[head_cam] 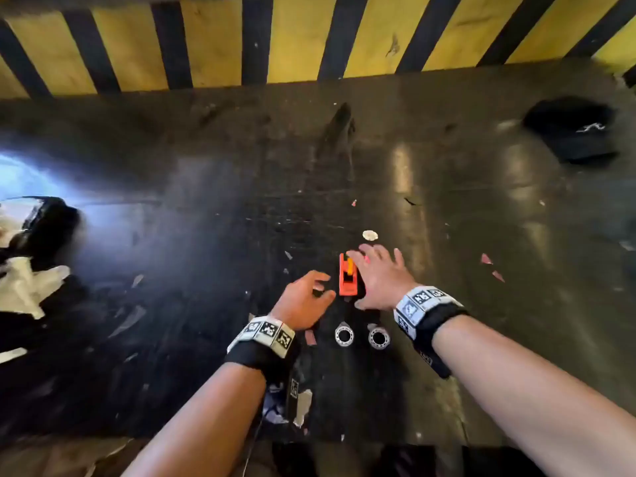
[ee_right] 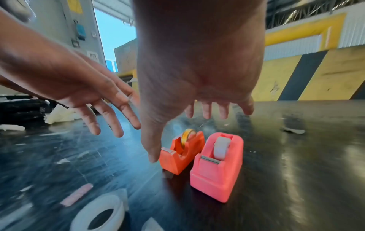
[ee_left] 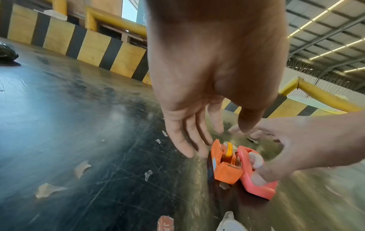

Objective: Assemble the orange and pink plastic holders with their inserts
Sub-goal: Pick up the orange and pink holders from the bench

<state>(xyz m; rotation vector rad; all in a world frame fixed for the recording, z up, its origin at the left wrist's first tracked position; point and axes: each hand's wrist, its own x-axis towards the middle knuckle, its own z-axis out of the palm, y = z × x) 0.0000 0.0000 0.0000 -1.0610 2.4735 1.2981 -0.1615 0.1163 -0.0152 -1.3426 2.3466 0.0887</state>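
An orange holder (head_cam: 347,275) (ee_right: 177,157) stands on the dark table with a yellow tape roll (ee_right: 187,137) in its slot. Close on its right stands a pink holder (ee_right: 217,168) (ee_left: 254,176) carrying a white roll (ee_right: 222,148); the head view hides it under my right hand. My right hand (head_cam: 370,280) (ee_right: 179,137) hovers over both holders with fingers spread, holding nothing. My left hand (head_cam: 321,287) (ee_left: 215,140) is just left of the orange holder, fingers straight and empty.
Two loose white tape rolls (head_cam: 344,335) (head_cam: 378,338) lie near my wrists. Paper scraps litter the table (head_cam: 481,187). A black cap (head_cam: 571,129) sits at the far right, white rags (head_cam: 24,287) and dark items at the left. A yellow-black striped wall (head_cam: 303,36) bounds the back.
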